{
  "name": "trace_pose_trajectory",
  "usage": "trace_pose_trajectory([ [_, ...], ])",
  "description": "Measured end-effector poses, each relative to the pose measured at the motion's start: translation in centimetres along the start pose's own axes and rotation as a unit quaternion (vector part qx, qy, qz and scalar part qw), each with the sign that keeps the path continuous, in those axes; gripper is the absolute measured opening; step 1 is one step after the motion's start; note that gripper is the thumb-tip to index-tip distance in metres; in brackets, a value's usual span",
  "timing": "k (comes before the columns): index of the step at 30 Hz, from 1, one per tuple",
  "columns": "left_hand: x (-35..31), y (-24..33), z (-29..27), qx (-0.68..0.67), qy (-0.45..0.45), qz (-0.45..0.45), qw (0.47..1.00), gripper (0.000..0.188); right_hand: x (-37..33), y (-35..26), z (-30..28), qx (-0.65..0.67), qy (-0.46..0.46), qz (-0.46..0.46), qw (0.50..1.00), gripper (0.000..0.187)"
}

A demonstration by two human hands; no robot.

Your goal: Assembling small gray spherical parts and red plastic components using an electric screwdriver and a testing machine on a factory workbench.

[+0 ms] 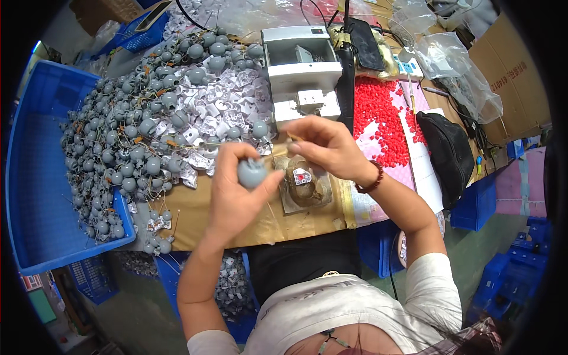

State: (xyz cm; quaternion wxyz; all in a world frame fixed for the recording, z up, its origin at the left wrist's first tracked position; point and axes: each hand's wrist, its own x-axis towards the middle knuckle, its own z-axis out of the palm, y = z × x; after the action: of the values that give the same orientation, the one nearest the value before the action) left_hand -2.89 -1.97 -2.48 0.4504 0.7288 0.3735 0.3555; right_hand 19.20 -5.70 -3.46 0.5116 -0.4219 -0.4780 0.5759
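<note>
Within the left grip [232,192], a grey ball [251,173], clasped between thumb and curled fingers, slightly blurred; just right of it, the right grip [331,149], thumb and forefinger drawn together near a small brownish piece [293,138], too indistinct to tell whether grasped; nearer the body than the right grip's fingertips, a brown fixture [303,193] bearing a white part [302,176] with a red centre; beyond both grips, a grey-white machine [302,76]; beyond and left of the left grip, heaped grey balls [136,142] and white plastic parts [234,103]; farther left, a blue bin [35,177]; beyond and right of the right grip, red pieces [376,109]; beneath both grips, a brown-covered surface [189,219]
</note>
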Motion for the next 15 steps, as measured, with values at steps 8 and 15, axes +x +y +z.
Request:
trace_pose_trajectory([
  [8,-6.3,-5.9,5.3,0.014,-0.055,-0.116,0.992,0.032,-4.8,5.4,-2.7,-0.446,-0.059,-0.130,0.884,0.023],
  [15,-6.8,-6.5,7.1,0.145,-0.043,0.000,0.989,0.029,-4.1,7.4,-1.5,-0.627,-0.089,-0.196,0.749,0.031],
])
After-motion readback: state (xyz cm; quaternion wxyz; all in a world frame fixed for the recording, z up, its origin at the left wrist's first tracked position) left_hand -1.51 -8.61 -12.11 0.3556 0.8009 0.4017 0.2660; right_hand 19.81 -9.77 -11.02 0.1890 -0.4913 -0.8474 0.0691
